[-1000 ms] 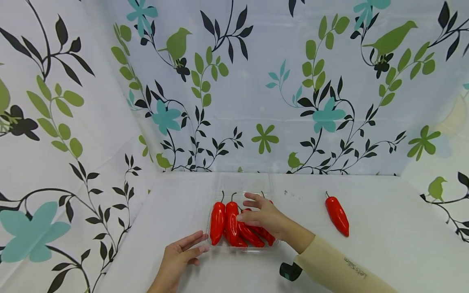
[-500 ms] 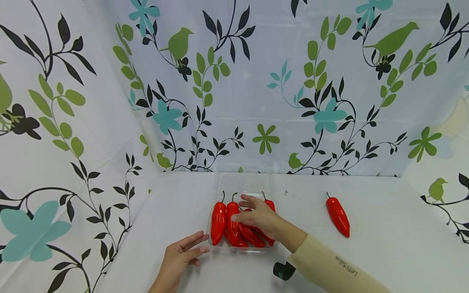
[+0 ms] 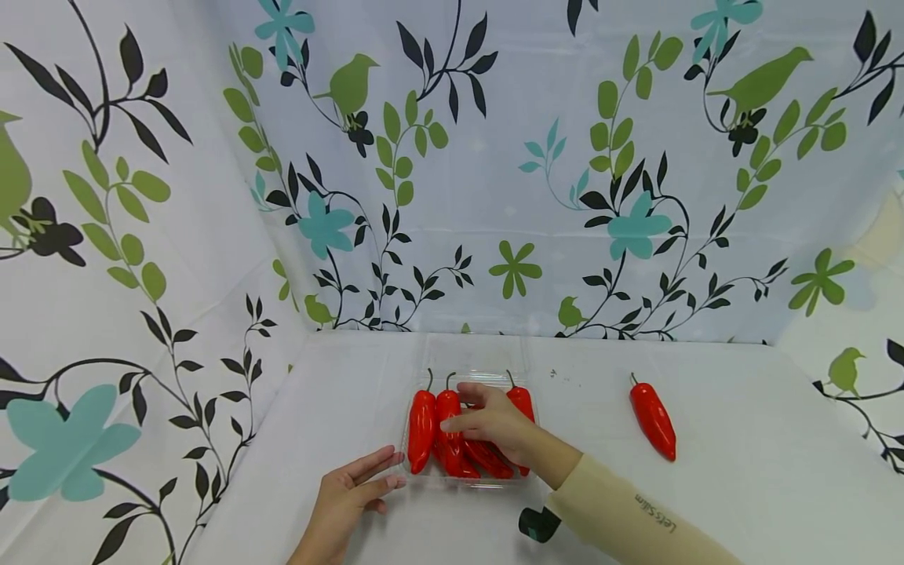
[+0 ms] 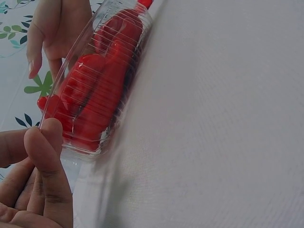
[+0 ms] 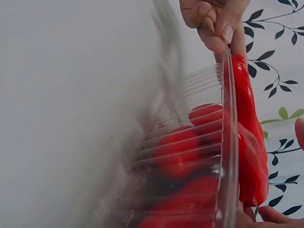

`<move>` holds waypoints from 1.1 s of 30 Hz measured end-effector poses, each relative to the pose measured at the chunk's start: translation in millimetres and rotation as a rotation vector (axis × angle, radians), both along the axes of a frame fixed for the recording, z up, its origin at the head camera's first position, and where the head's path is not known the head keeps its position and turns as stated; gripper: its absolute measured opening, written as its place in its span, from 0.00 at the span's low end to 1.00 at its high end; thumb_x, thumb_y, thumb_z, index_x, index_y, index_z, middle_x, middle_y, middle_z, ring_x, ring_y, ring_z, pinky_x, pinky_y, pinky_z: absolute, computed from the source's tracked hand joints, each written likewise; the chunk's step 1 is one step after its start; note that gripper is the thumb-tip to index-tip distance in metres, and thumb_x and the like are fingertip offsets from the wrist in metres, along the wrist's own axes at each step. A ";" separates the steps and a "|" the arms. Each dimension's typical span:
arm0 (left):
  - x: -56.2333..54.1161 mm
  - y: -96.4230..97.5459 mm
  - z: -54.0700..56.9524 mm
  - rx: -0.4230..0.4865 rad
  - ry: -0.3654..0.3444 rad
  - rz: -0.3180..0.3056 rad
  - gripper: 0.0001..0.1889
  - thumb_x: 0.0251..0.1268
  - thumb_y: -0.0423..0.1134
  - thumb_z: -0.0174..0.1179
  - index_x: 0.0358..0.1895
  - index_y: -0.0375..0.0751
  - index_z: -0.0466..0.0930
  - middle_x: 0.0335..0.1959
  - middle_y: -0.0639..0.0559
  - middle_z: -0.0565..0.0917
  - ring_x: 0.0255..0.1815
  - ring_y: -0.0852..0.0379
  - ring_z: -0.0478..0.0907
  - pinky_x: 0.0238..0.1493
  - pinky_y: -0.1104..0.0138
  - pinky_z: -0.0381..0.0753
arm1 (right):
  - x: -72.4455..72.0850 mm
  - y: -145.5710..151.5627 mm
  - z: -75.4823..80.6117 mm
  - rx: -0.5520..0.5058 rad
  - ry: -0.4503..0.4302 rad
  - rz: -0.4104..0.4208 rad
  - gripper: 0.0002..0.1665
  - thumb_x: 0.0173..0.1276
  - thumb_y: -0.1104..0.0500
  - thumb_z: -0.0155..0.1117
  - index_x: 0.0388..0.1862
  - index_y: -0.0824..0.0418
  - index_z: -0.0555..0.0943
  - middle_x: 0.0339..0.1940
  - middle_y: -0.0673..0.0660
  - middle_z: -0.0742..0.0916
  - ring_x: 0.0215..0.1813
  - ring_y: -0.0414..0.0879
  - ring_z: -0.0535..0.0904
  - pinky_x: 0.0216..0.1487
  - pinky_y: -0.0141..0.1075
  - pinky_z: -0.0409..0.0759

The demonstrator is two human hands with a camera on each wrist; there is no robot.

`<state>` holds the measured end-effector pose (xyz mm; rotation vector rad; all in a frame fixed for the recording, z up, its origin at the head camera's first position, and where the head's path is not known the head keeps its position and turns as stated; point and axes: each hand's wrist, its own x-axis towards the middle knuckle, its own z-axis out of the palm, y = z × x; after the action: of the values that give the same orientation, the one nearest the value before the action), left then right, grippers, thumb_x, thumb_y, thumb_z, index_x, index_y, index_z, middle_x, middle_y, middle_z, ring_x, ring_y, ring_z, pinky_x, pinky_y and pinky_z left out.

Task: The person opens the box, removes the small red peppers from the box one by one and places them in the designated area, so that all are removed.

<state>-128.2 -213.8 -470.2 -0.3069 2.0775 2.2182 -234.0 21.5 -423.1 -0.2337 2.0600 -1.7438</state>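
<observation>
Peppers (image 3: 422,431) mostly in clear box (image 3: 480,482), 1 loose pepper (image 3: 653,421) out on table (image 3: 734,479) to R; L hand (image 3: 344,493) pinches box rim, R hand (image 3: 500,425) over contents, fingers apart, can't tell if gripping.

Head view: I have a white table (image 3: 741,439) with a pale back cloth (image 3: 487,196) behind its far edge, printed with green birds (image 3: 763,81), teal flowers (image 3: 639,227) and black sprigs (image 3: 477,35). I note a left cloth (image 3: 212,235) in matching print, a large teal bloom (image 3: 74,443) low on it. Small dark marks (image 3: 553,374) on the tabletop, near the far edge; I cannot read them.
</observation>
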 end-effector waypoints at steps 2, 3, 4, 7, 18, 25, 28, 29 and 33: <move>-0.3 0.2 -0.5 0.000 0.001 0.000 0.26 0.67 0.32 0.66 0.67 0.29 0.75 0.59 0.40 0.83 0.44 0.51 0.87 0.31 0.67 0.81 | 0.3 -1.6 -0.2 0.019 0.008 -0.011 0.53 0.54 0.57 0.82 0.76 0.62 0.66 0.69 0.60 0.76 0.65 0.59 0.73 0.51 0.50 0.84; -0.3 0.3 -0.6 0.000 0.001 0.000 0.26 0.67 0.32 0.65 0.67 0.29 0.74 0.59 0.40 0.83 0.44 0.51 0.87 0.31 0.67 0.81 | 0.4 -2.3 -0.5 0.030 0.013 -0.016 0.52 0.53 0.57 0.82 0.75 0.61 0.67 0.68 0.60 0.76 0.65 0.59 0.73 0.50 0.50 0.84; -0.3 0.3 -0.7 0.002 0.002 -0.001 0.26 0.67 0.32 0.65 0.67 0.29 0.74 0.59 0.39 0.83 0.44 0.51 0.87 0.31 0.67 0.81 | 0.8 -3.1 -0.6 0.041 0.019 -0.022 0.52 0.52 0.57 0.83 0.75 0.60 0.68 0.68 0.60 0.76 0.64 0.59 0.73 0.49 0.51 0.84; 0.0 0.4 -0.3 0.005 0.005 0.002 0.26 0.67 0.31 0.65 0.67 0.29 0.75 0.59 0.39 0.83 0.44 0.51 0.87 0.30 0.67 0.81 | 1.7 -5.7 -0.5 0.070 0.027 -0.042 0.51 0.51 0.58 0.83 0.74 0.58 0.69 0.66 0.60 0.77 0.63 0.59 0.74 0.47 0.52 0.85; 0.0 0.1 -0.2 0.004 0.009 -0.006 0.26 0.67 0.32 0.66 0.67 0.30 0.75 0.59 0.40 0.83 0.44 0.51 0.87 0.31 0.68 0.81 | 2.1 -12.6 -6.4 0.136 0.123 -0.050 0.48 0.54 0.58 0.82 0.74 0.58 0.71 0.61 0.58 0.80 0.58 0.55 0.78 0.46 0.51 0.85; 0.8 -0.7 -0.7 0.001 0.008 -0.010 0.26 0.67 0.32 0.66 0.67 0.30 0.75 0.59 0.39 0.83 0.45 0.51 0.87 0.31 0.67 0.81 | 3.0 -17.4 -9.7 0.186 0.200 -0.051 0.48 0.53 0.59 0.83 0.73 0.58 0.71 0.59 0.57 0.80 0.55 0.53 0.77 0.45 0.50 0.85; 0.1 -1.0 -0.1 -0.005 0.009 -0.016 0.26 0.67 0.32 0.65 0.67 0.30 0.75 0.59 0.40 0.83 0.46 0.51 0.87 0.32 0.67 0.81 | 2.1 -18.3 -9.2 0.212 0.210 -0.056 0.48 0.51 0.59 0.83 0.72 0.57 0.71 0.59 0.57 0.80 0.54 0.53 0.77 0.45 0.49 0.85; -0.1 -1.1 0.2 -0.007 0.010 -0.019 0.26 0.67 0.32 0.65 0.67 0.30 0.75 0.59 0.40 0.83 0.46 0.51 0.87 0.32 0.67 0.81 | 2.0 -18.6 -8.4 0.218 0.211 -0.057 0.48 0.51 0.58 0.84 0.71 0.57 0.71 0.59 0.57 0.80 0.54 0.53 0.77 0.45 0.49 0.85; -0.6 -0.9 0.5 -0.012 0.011 -0.019 0.25 0.68 0.31 0.64 0.67 0.30 0.75 0.59 0.41 0.83 0.46 0.50 0.87 0.32 0.68 0.81 | 1.8 -18.6 -5.9 0.225 0.209 -0.051 0.48 0.51 0.59 0.84 0.71 0.57 0.72 0.58 0.57 0.80 0.54 0.53 0.77 0.45 0.49 0.85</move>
<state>-128.8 -214.7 -469.7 -0.2757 2.0908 2.2029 -232.2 2.9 -428.9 -0.3074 2.4100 -1.5546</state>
